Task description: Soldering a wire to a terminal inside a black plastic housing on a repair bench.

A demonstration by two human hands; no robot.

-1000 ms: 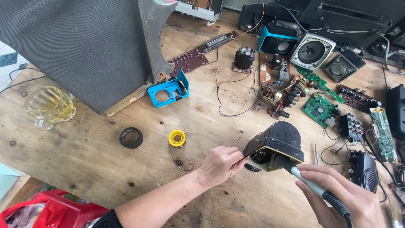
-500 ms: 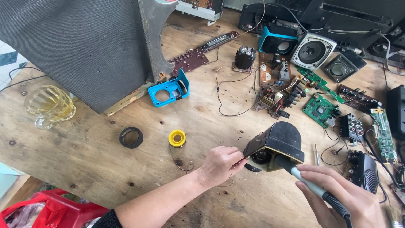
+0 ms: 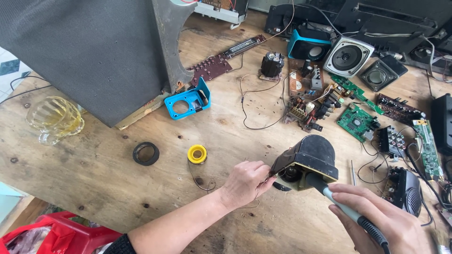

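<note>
Holding a soldering iron (image 3: 351,214) in my right hand (image 3: 376,223), fingers wrapped around its light-blue and black grip, I have its tip pointed up into the open underside of a small dark speaker housing (image 3: 308,160). That housing sits tilted on the wooden desk (image 3: 94,188), near its front edge, right of centre. My left hand (image 3: 245,183) is just beside the housing's left corner, its fingertips pinched together on a thin strand of solder wire (image 3: 202,181) that loops back across the desk toward a yellow solder spool (image 3: 197,154); whether the fingertips also touch the housing I cannot tell.

Left of the spool lies a black rubber ring (image 3: 145,153), and well beyond it, near the left edge, a yellowish glass mug (image 3: 54,117). A blue plastic bracket (image 3: 187,101) rests against the foot of a large grey mesh-covered speaker cabinet (image 3: 80,51). Behind the housing are loose circuit boards: a brown one (image 3: 209,68), a cluster with components and wires (image 3: 306,101), and a green one (image 3: 358,122). Farther back stand a blue-rimmed small speaker (image 3: 308,44), a white-framed speaker driver (image 3: 348,56) and a black driver (image 3: 379,75). A red plastic bag (image 3: 61,237) shows at the lower left, below the desk edge.
</note>
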